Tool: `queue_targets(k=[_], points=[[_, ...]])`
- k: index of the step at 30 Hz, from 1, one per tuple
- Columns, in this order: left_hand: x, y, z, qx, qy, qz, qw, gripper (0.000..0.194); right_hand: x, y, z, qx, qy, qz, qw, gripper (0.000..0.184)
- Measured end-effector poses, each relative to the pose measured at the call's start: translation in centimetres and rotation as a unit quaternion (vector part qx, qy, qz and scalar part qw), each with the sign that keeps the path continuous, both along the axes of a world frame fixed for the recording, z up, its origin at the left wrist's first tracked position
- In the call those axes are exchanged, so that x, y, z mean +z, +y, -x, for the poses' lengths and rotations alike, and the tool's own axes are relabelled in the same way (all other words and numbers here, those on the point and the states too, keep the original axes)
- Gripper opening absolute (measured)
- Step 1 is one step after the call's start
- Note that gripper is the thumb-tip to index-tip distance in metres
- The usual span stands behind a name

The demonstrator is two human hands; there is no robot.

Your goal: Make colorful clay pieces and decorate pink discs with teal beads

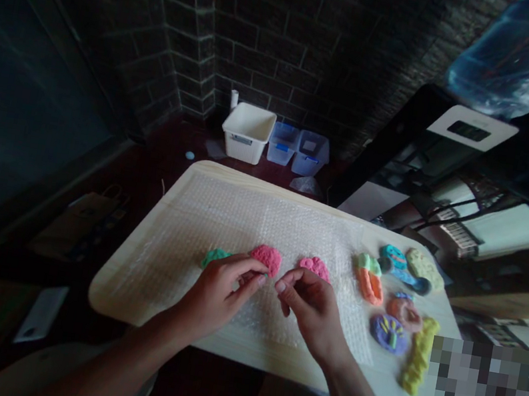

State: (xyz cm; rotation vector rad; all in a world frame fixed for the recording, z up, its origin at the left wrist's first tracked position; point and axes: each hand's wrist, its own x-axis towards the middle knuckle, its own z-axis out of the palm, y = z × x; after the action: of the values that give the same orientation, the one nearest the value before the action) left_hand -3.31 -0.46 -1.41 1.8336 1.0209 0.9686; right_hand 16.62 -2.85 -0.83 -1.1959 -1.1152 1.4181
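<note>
Over the bubble wrap point(174, 250), my left hand point(224, 286) is closed in a pinch. A tiny greenish speck shows at its fingertips, too small to name. Close by on the right, my right hand point(314, 308) is also closed, thumb against curled fingers; whatever it may hold is hidden. Just beyond the left fingertips lies a bumpy pink lump of modelling clay point(266, 259). Another pink clay lump point(314, 267) sits behind my right hand, partly covered by it. A green clay lump point(215, 256) peeks out behind my left hand.
Coloured clay shapes stand on the table's right side: an orange and green piece point(370, 282), a purple disc point(390, 334), a yellow strip point(419, 359) and several others. Beyond the wooden table point(128, 283), a white bin point(248, 131) and blue-tinted boxes point(309, 155) rest on the floor.
</note>
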Motion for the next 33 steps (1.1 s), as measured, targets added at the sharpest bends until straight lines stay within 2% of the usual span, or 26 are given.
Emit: queue_targets(k=[6,14,19,27,33], points=[[-0.12,0.03,0.12,-0.001,0.003,-0.013,1.000,0.014,0.12,0.00,-0.15,0.029,0.026,-0.015,0.999,0.021],[-0.14,0.18,0.19,0.011,0.002,-0.019,1.000,0.014,-0.31,-0.28,-0.03,0.010,0.042,0.033,0.999,0.032],[-0.21,0.10,0.13,0.005,-0.010,-0.013,1.000,0.013,-0.03,-0.01,-0.23,-0.008,-0.019,-0.029,0.999,0.022],[-0.09,0.13,0.05,0.006,-0.031,0.007,0.999,0.010,-0.38,-0.22,-0.03,0.020,0.009,-0.030,0.999,0.023],[-0.22,0.04,0.02,-0.009,-0.029,-0.004,1.000,0.012,-0.45,-0.35,-0.04,0.025,-0.026,-0.041,0.999,0.015]])
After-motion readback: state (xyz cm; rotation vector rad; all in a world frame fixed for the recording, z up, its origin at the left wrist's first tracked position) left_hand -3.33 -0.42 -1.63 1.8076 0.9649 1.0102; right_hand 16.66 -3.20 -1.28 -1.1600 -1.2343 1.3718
